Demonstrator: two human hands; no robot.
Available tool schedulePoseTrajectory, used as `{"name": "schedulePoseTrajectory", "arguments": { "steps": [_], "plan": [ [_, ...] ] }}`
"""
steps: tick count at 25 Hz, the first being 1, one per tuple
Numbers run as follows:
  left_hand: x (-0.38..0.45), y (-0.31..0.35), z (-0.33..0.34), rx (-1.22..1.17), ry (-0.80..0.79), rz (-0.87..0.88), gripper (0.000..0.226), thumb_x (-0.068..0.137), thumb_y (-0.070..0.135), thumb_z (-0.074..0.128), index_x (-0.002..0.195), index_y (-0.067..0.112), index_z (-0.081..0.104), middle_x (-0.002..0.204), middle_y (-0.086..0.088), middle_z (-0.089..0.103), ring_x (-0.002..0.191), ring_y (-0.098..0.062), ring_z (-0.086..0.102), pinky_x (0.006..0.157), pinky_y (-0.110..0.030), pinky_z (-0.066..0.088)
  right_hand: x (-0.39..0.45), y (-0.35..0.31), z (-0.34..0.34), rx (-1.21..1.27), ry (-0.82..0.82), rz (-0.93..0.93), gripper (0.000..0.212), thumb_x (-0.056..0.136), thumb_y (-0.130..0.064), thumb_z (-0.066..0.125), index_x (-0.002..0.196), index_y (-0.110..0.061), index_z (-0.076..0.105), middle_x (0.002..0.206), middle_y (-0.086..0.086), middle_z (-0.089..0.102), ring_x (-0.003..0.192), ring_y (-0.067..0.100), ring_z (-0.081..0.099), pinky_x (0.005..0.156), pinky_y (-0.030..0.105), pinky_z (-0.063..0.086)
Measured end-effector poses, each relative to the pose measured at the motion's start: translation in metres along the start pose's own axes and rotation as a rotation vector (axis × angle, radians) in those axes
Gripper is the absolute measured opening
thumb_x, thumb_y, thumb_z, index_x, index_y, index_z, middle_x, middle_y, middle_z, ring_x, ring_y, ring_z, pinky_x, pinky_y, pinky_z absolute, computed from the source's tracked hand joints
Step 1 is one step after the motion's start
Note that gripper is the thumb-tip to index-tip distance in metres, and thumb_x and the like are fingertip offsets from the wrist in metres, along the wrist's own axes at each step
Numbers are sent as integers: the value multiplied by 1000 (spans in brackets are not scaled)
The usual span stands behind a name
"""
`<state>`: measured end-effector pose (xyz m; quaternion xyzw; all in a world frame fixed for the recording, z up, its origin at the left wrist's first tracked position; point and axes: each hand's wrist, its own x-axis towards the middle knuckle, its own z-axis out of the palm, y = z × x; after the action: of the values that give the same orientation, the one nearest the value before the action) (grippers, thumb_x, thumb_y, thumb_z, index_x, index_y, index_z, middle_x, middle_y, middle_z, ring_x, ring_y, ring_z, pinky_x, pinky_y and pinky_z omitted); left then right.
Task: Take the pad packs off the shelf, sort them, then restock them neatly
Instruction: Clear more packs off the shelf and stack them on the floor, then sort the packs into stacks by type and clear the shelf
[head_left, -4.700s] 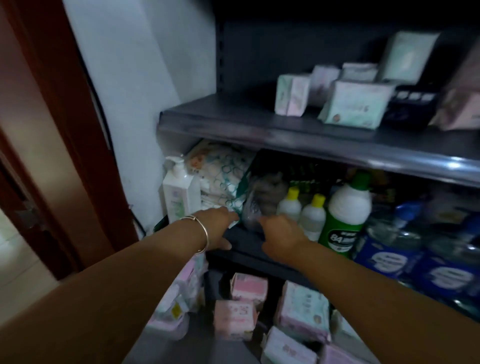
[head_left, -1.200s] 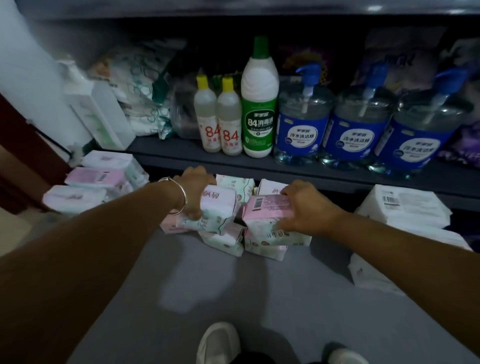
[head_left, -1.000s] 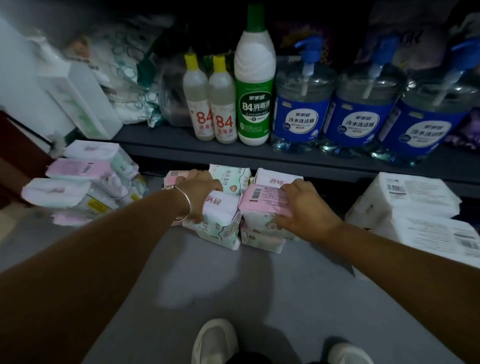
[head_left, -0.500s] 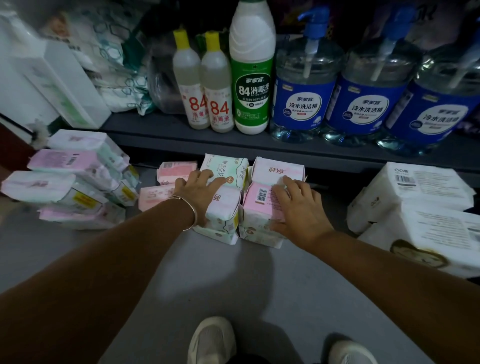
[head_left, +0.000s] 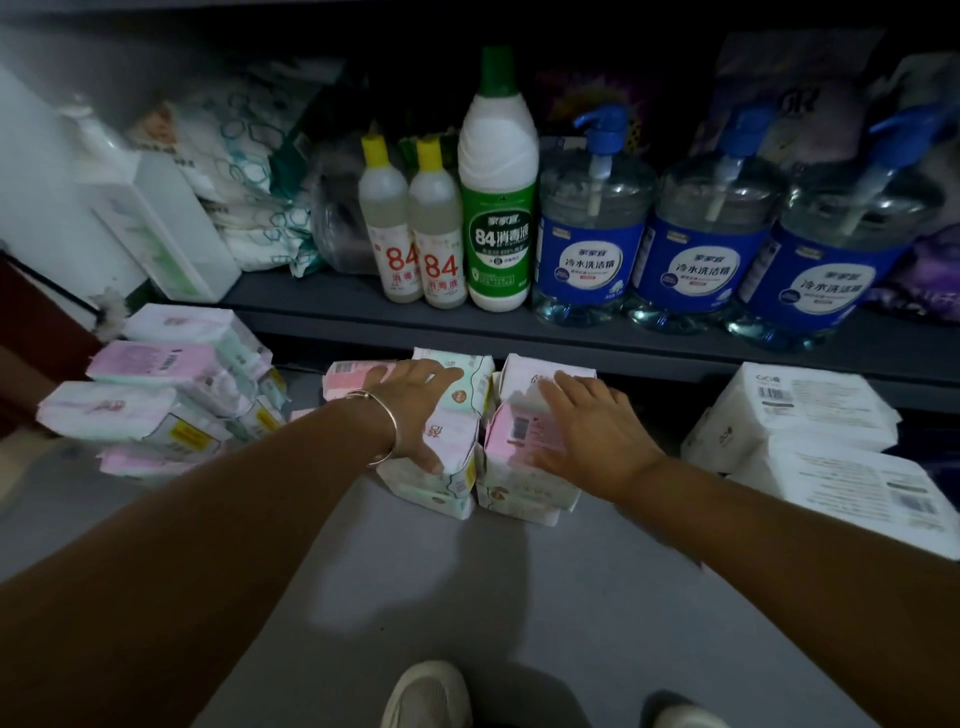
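Observation:
Several pad packs lie stacked on the grey floor below the shelf. My left hand (head_left: 415, 402) lies flat with straight fingers on a white and mint pad pack (head_left: 452, 452) on the left stack. My right hand (head_left: 587, 431) presses flat on a pink pad pack (head_left: 511, 434) on the right stack beside it. Behind them stand a mint pack (head_left: 475, 371) and a white pack (head_left: 524, 371). A pink pack (head_left: 348, 376) lies to the left of my left hand. A separate pile of pink and white pad packs (head_left: 156, 395) sits at the far left.
The dark shelf (head_left: 519, 325) above holds two small 84 bottles (head_left: 415, 249), a tall green-labelled bottle (head_left: 501, 208) and three blue pump bottles (head_left: 701, 234). Large white packs (head_left: 810, 415) lie at the right. My shoes (head_left: 431, 696) stand on the grey floor (head_left: 519, 597).
Both hands set the packs they gripped down on the two stacks and flattened out on top. The view dropped from the upper shelf to the floor piles.

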<state>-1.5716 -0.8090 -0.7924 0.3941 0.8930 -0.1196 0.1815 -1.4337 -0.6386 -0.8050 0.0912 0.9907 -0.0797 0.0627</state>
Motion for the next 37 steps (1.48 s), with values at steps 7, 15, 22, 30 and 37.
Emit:
{"name": "schedulePoseTrajectory", "arguments": {
  "steps": [7,15,22,30,37],
  "plan": [
    [-34,9,-118,48,139,109,92,73,46,74,145,16,24,147,-5,28,135,-24,28,108,-34,27,-7,-7,-120,-57,84,-8,63,90,-43,56,141,-13,35,141,8,42,128,28,37,105,39,35],
    [-93,8,-288,-17,515,170,67,76,40,73,131,18,41,128,-3,42,121,-21,39,100,-33,37,-8,-17,-291,-70,405,11,50,90,-25,60,135,-11,44,133,11,48,124,29,41,100,37,40],
    [-55,-8,-381,-82,634,99,66,82,39,67,136,16,38,137,-2,39,128,-20,38,107,-39,36,42,16,-368,-101,531,39,45,88,-16,59,131,-6,47,127,14,51,116,31,47,96,37,43],
    [40,-62,-420,-14,643,-34,68,83,41,64,140,20,33,144,-2,33,132,-24,32,106,-44,35,146,32,-385,-83,545,51,44,86,-15,60,128,-7,50,127,13,52,118,30,46,94,36,45],
    [114,-95,-460,-33,704,-99,74,83,40,63,144,24,26,149,0,23,135,-25,25,108,-41,28,232,47,-433,-95,584,71,48,91,-21,55,137,-10,44,133,11,48,125,28,42,100,37,43]
  ]
}}
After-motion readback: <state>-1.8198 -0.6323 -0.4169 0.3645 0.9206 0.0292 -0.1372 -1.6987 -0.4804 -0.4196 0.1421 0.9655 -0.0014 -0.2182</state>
